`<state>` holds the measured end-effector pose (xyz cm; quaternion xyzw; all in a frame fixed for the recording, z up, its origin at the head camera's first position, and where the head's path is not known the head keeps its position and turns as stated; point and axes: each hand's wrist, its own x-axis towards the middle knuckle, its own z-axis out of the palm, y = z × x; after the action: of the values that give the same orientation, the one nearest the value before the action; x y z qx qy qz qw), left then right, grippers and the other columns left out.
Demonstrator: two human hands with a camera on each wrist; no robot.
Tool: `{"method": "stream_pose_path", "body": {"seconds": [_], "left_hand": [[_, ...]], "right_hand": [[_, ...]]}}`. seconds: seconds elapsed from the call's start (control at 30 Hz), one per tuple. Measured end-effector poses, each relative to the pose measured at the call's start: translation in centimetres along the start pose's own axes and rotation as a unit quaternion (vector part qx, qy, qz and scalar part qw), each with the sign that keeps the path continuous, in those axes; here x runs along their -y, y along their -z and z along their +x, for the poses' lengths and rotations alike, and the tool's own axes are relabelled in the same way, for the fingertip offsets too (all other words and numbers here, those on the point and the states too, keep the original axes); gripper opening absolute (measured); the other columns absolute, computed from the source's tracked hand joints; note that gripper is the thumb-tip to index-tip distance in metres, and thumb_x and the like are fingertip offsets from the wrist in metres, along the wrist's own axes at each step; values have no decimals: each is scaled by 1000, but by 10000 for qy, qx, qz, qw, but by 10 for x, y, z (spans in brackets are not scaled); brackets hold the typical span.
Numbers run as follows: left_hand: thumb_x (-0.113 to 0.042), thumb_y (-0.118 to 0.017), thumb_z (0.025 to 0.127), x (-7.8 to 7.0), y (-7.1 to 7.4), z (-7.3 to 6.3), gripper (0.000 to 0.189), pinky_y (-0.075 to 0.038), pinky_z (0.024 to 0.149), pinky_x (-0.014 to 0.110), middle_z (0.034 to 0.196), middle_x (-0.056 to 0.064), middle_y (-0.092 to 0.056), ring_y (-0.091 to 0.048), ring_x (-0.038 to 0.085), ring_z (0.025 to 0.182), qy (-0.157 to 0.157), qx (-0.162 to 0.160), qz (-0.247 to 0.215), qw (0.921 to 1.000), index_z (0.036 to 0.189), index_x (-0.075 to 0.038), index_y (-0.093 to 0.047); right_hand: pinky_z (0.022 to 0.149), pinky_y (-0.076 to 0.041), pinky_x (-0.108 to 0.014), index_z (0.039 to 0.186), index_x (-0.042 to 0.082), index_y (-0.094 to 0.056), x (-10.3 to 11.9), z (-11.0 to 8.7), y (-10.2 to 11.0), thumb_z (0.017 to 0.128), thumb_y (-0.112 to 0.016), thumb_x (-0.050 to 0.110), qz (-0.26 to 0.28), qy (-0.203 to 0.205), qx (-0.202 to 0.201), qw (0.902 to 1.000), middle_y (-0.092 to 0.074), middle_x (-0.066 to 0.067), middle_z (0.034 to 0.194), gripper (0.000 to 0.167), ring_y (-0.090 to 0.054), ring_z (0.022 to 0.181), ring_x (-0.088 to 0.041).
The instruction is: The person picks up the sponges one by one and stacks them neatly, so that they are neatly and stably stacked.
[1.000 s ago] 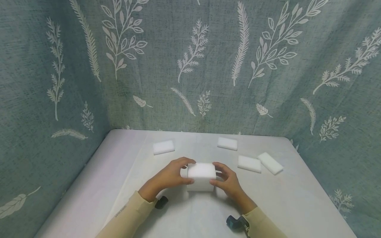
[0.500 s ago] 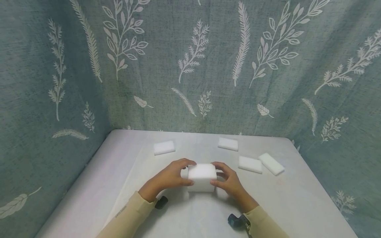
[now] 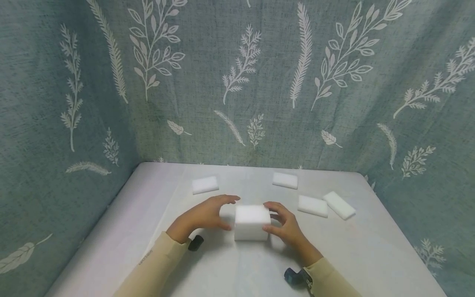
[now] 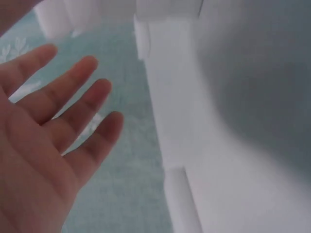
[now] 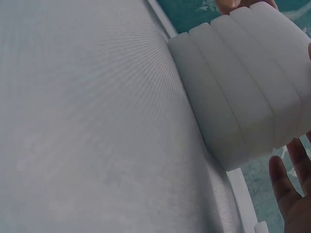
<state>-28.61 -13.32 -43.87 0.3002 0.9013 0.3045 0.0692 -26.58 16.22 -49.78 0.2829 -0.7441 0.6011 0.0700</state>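
A stack of white sponges (image 3: 252,222) stands on the table in the middle of the head view. The right wrist view shows it as several sponge blocks (image 5: 233,87) laid flat one on another, their edges lined up. My right hand (image 3: 283,225) grips the stack's right side, thumb at the front and fingers toward the back. My left hand (image 3: 211,212) is just left of the stack, apart from it, thumb and fingers spread with nothing between them. In the left wrist view the left hand's fingers (image 4: 99,92) are nearly straight and separated.
Single white sponges lie flat on the white table (image 3: 371,247): a back-left sponge (image 3: 205,185), a back-right sponge (image 3: 285,180), and a pair at right, one sponge (image 3: 313,205) beside an angled sponge (image 3: 339,205). A leaf-patterned curtain (image 3: 208,74) surrounds the table's back and sides.
My left hand has let go of the stack and moved slightly left, its fingers opening wider. The right hand stays on the stack, which has not visibly moved.
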Motion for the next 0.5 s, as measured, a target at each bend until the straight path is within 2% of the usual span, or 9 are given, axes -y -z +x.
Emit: {"method": "stream_pose_path", "body": {"seconds": [0.1,0.2,0.27,0.37,0.5], "left_hand": [[-27,-85,75,10,9,3,74,-41,102,41,134,1,-55,-48,19,126,170,-98,225,9996,141,-22,-51],[-26,-82,79,22,18,8,62,-43,99,42,128,1,-59,-52,22,121,397,-425,372,9976,135,-16,-56],[-25,-80,81,29,22,11,55,-44,98,44,125,3,-61,-54,24,118,560,-687,289,9956,131,-12,-60],[-26,-77,85,39,27,18,48,-45,96,47,122,6,-63,-56,27,116,743,-1023,187,9918,128,-10,-62],[-27,-75,87,54,33,24,47,-44,97,49,124,8,-62,-55,30,117,944,-1224,177,9878,128,-9,-62]], "right_hand": [[97,-43,-56,131,-7,-54,6,1,-1,74,-78,-9,63,9,50,10000,-49,-23,135,61,-48,123,-38],[98,-42,-55,130,-11,-52,19,2,-2,76,-77,-8,95,-58,131,9999,-48,-26,135,60,-46,124,-43],[98,-42,-55,130,-13,-51,27,2,-2,77,-77,-7,91,-111,152,9998,-47,-27,135,59,-45,124,-45],[99,-41,-56,130,-12,-51,34,2,-1,77,-77,-6,92,-173,101,9998,-48,-27,135,58,-44,125,-45],[98,-41,-58,128,-11,-53,32,2,-1,77,-76,-7,132,-82,22,9999,-49,-27,133,57,-47,124,-41]]}}
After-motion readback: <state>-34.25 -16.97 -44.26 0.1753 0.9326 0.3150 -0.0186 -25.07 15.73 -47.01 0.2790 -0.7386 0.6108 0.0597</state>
